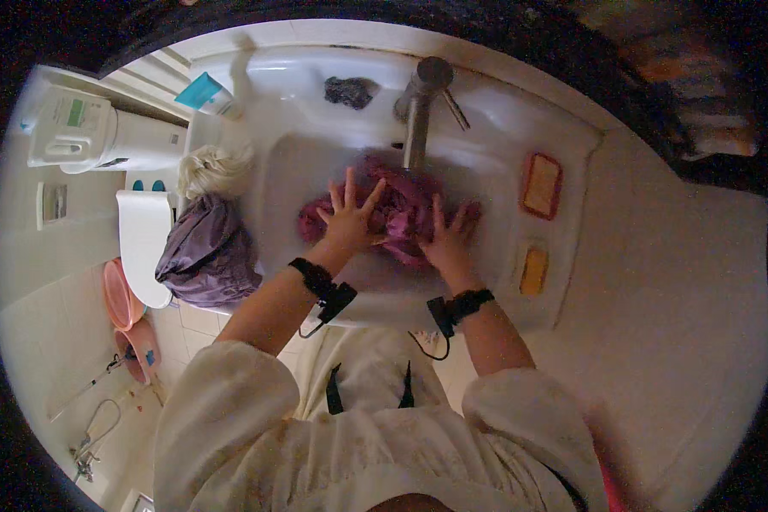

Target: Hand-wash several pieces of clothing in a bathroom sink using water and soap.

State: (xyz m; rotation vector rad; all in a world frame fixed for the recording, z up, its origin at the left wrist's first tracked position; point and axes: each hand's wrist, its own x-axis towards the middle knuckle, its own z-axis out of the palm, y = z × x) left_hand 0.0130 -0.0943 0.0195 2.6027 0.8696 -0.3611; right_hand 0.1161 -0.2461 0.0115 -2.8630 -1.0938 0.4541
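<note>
A wet-looking magenta cloth (406, 217) lies bunched in the basin of a white washbasin (281, 269), below a metal faucet (419, 115). My left hand (351, 221) rests on the cloth's left part, palm down with fingers spread. On the right part of the cloth, my right hand (449, 240) is also spread, its fingers apart. Neither hand grips the cloth. Both wrists wear black straps with small devices.
At the basin's left edge lie a dark purple cloth (211, 256), a cream cloth (214, 169) and a blue-and-white tube (206, 95). A dark wad (350, 92) sits behind. Right rim: a red-framed soap dish (541, 186), a yellow bar (534, 271). A toilet (142, 246) stands left.
</note>
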